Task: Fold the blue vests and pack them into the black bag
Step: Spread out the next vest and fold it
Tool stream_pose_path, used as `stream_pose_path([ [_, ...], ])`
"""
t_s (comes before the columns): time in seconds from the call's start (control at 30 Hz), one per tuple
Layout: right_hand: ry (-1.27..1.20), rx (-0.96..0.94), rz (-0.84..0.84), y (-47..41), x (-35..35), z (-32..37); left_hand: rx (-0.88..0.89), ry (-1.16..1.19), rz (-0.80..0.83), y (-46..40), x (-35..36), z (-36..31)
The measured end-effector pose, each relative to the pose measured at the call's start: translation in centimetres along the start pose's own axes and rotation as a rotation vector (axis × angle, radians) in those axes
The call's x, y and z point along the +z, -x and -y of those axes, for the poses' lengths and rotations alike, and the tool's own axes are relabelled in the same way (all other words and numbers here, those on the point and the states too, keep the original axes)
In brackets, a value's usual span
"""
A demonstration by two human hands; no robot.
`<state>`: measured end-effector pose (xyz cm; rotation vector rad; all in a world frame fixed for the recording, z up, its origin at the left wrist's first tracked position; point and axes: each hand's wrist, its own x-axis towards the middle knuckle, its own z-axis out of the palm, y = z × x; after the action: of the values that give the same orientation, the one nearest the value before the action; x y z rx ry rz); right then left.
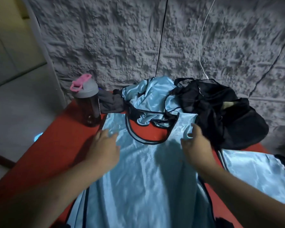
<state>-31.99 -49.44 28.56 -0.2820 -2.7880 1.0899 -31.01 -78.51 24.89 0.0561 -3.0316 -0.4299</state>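
- The red table [44,155] is being covered, for the most part, by the spread blue vest [143,186], whose long axis is running from the viewer toward its neckline.
- The black bag [224,112] is being kept beyond the vest's right shoulder; a crumpled pile of vests [148,94] is lying beyond the neckline.
- A folded vest [257,176] is lying right of the spread vest.
- The left hand [104,148] and right hand [197,143] are being held relaxed and grasping nothing, over the vest's shoulders; the right is nearer the bag.

Both forearms reach forward, palms down. Left hand [105,145] lies flat, fingers straight; right hand [196,143] has relaxed, slightly spread fingers, gripping nothing.
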Motion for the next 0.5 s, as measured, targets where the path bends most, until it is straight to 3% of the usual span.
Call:
stream_pose_path([
  [0.13, 0.373, -0.119, 0.289, 8.2, 0.9, -1.3, -0.062, -0.178, 0.145, 8.4, 0.4, -3.1],
  [0.23, 0.564, -0.169, 0.383, 11.2, 1.1, -3.2, -0.065, -0.217, 0.224, 11.7, 0.8, -3.4],
  [0.37, 0.556, -0.113, 0.291, 12.3, 0.9, -6.1, -0.084, -0.162, 0.286, 12.7, 2.4, -1.5],
  [0.5, 0.490, 0.001, 0.224, 12.4, 0.4, -6.8, -0.068, -0.174, 0.220, 12.0, 2.5, -0.2],
])
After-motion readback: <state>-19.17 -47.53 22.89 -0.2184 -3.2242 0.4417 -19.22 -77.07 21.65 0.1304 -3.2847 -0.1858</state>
